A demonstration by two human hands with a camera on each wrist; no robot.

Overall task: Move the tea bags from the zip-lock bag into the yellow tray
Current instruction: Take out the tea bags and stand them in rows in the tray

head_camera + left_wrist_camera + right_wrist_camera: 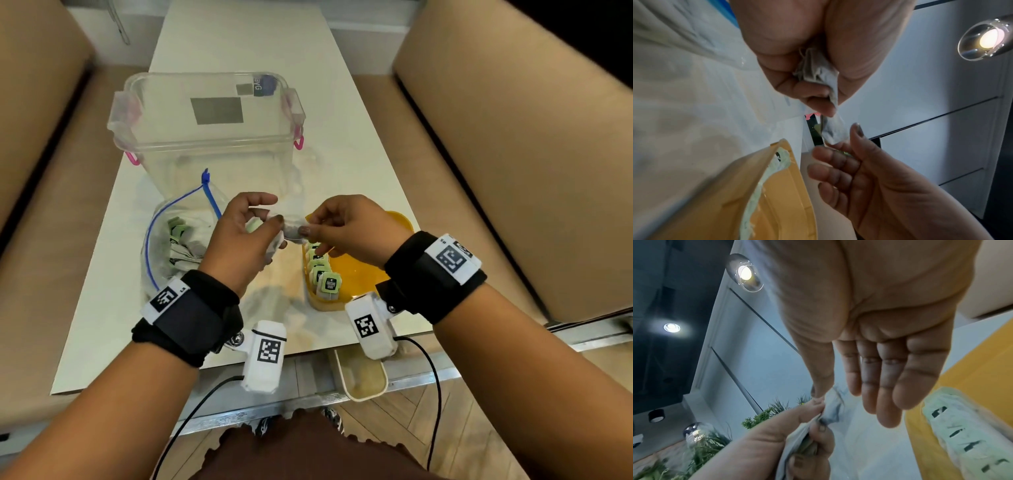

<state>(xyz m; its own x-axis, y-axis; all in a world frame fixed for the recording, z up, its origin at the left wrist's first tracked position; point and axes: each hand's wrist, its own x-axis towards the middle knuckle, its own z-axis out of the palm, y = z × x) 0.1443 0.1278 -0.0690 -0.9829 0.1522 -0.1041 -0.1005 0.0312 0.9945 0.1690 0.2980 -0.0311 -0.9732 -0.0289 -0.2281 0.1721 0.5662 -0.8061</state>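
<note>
Left hand [245, 236] gripping a bunch of tea bags [815, 71] above the worktop [346, 164], right hand [346, 229] pinching one tea bag [833, 132] from it, between zip-lock bag [178, 240] and yellow tray [363, 274], more bags [322, 270] lined up inside the tray

Clear lidless tub [209, 126] on white table [359, 161], ceiling lamps [745, 273]

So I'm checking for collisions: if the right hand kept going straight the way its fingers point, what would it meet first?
Most likely the left hand, whose fingers grip a tea bag that the right hand already pinches. Nothing else lies between them; depth is hard to judge.
</note>
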